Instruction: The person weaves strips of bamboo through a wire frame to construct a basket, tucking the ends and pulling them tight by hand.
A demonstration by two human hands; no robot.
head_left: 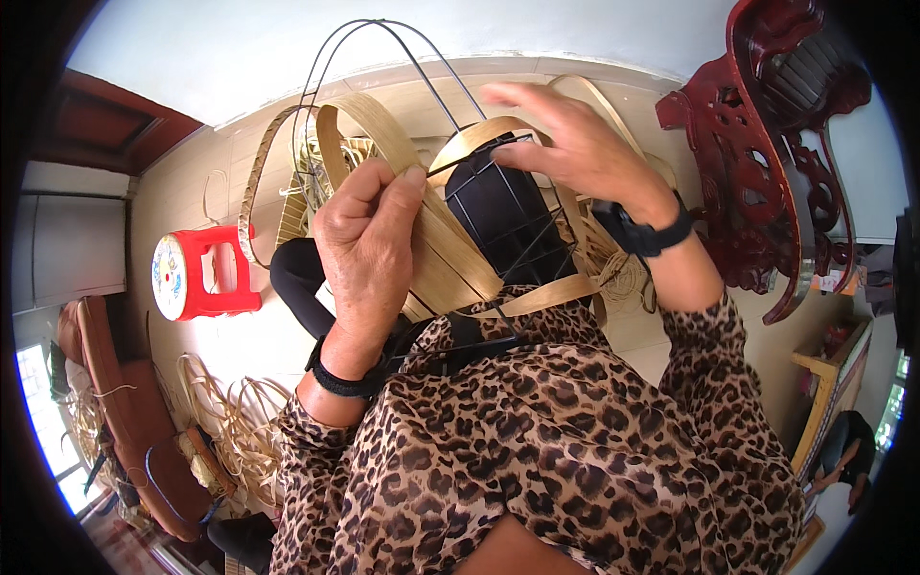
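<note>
While left hand (pixel 369 230) pinches, bamboo strip (pixel 383 129) arches upward

Probably a home craft room: tiled floor (pixel 192 192), carved wooden chair (pixel 776 144), red stool (pixel 206 273), cane coils (pixel 235 426).

A red plastic stool (pixel 213 273) is lying on its side on the tiled floor (pixel 172 192). A carved dark-red wooden chair (pixel 767 163) is standing at the right. Loose cane coils (pixel 235 422) are resting near a brown padded seat (pixel 134 412) at lower left.
</note>
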